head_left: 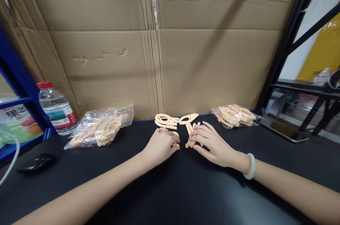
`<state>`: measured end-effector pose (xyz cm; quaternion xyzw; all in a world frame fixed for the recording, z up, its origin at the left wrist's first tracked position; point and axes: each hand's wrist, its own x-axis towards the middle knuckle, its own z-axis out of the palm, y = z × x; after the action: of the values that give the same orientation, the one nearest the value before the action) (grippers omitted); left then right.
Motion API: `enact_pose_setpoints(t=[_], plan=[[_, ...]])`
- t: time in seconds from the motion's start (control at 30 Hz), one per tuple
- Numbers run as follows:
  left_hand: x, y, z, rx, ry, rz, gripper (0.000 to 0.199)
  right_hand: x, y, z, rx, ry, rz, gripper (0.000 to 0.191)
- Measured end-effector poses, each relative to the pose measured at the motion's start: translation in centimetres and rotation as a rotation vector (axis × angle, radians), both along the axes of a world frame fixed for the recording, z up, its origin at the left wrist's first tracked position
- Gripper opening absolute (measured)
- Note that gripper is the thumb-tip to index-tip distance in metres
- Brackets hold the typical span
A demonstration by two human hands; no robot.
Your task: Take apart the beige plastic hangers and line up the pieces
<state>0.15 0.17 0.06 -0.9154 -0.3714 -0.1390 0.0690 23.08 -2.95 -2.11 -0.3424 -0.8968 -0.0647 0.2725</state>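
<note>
Several cream-coloured flat pieces with curved, looped shapes lie on the black table (170,189). One looped group (166,121) sits just beyond my left hand (160,146), whose fingers curl down over more cream pieces (175,140). Another loop (188,119) lies to the right of that group. My right hand (214,145) rests with its fingers apart on and beside some long cream pieces (189,133). The undersides of both hands are hidden.
A clear bag of cream pieces (106,129) lies at left, another (233,115) at right. A water bottle (57,108) and black mouse (37,163) are far left. A dark tablet-like object (283,129) lies right. Cardboard (106,58) stands behind.
</note>
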Motion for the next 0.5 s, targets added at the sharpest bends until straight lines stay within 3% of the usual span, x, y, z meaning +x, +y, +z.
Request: enact_pose_setpoints(t=[0.33, 0.5], plan=[[1.4, 0.2, 0.4, 0.011, 0.062, 0.022, 0.013, 0.5, 0.3, 0.2, -0.005, 0.056, -0.006, 0.019], [0.8, -3.3, 1.7, 0.144, -0.054, 0.042, 0.029, 0.9, 0.6, 0.3, 0.023, 0.09, -0.026, 0.018]])
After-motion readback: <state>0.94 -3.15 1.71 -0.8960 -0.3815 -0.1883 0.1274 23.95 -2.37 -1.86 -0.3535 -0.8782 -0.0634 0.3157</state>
